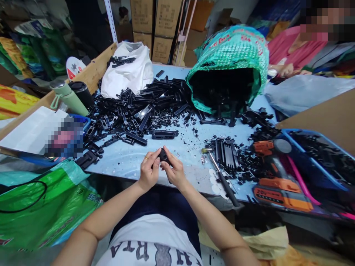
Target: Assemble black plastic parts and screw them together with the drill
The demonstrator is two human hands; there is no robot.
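Observation:
Both my hands meet at the table's front edge around a small black plastic part (163,155). My left hand (149,169) pinches it from the left, and my right hand (174,168) grips its right side; fingers cover much of it, so its exact kind does not show. Just beyond lies a short stack of black plastic bars (164,134). Behind that spreads a heap of black plastic parts (166,94) mixed with small screws or pins. To the right of my right hand, a hammer (222,177) with a dark handle lies beside more black bars (226,152).
An orange cordless drill (280,184) and a blue bin (313,159) of black parts stand at the right. A green woven sack (230,70) lies open at the back, beside a white bag (129,70). At left are a green bottle (69,98) and a person's sleeve (283,48) across at right.

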